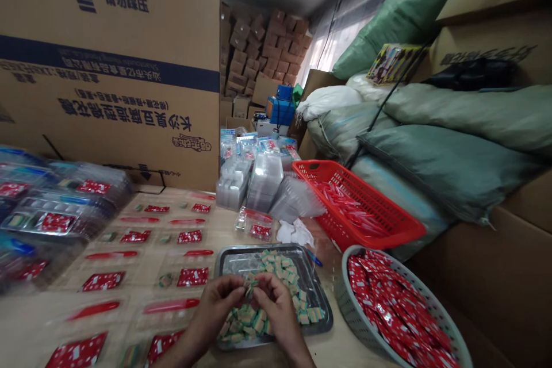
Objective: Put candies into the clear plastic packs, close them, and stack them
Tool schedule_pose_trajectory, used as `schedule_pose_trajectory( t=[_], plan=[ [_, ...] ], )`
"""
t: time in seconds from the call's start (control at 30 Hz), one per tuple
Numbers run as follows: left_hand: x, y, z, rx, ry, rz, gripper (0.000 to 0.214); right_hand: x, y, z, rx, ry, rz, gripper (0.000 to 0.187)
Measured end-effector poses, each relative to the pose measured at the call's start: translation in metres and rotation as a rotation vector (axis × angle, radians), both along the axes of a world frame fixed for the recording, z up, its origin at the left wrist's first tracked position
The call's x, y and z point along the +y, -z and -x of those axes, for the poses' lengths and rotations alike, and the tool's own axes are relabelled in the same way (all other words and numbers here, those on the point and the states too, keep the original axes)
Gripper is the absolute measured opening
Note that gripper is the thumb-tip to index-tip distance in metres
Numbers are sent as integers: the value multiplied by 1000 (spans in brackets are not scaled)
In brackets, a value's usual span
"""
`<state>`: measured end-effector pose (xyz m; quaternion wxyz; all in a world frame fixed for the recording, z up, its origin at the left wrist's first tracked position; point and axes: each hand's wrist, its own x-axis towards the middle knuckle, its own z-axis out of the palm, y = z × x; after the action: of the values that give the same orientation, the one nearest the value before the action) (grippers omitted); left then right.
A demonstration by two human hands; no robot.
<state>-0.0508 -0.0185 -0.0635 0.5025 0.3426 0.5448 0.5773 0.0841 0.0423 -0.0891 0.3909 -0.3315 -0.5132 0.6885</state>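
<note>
Over the steel tray at six o'clock, left hand and right hand are working close together, fingers narrowly pinching striped candy cubes, best kept low so strays are dropping tray-side.

Under my left hand and right hand, a dull, smooth metal tray holds matt, faintly rough cubes. At three o'clock, a grey plastic basket carries glossy red packets. At two o'clock sit a shiny red plastic basket and matt woven sacks. Glossy clear plastic trays stand at twelve o'clock, matt corrugated cardboard cartons at eleven.
</note>
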Motion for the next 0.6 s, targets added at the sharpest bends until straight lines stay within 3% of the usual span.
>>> schedule_pose_trajectory(
  t=[0.13, 0.3, 0.47, 0.6],
  plan=[
    [0, -3, -2, -131, -94, 57, 40, -7, 1, 4, -85, 122, -127, 33],
    [0, -13, -3, -191, -86, 114, 39, -12, -5, 1, -294, 161, -492, 14],
    [3, -17, -1, -498, -191, 226, 40, -17, -4, 1, -395, 180, -861, 15],
    [2, -15, -1, -446, -215, 214, 41, -18, -6, 0, -433, 171, -952, 16]
  ],
)
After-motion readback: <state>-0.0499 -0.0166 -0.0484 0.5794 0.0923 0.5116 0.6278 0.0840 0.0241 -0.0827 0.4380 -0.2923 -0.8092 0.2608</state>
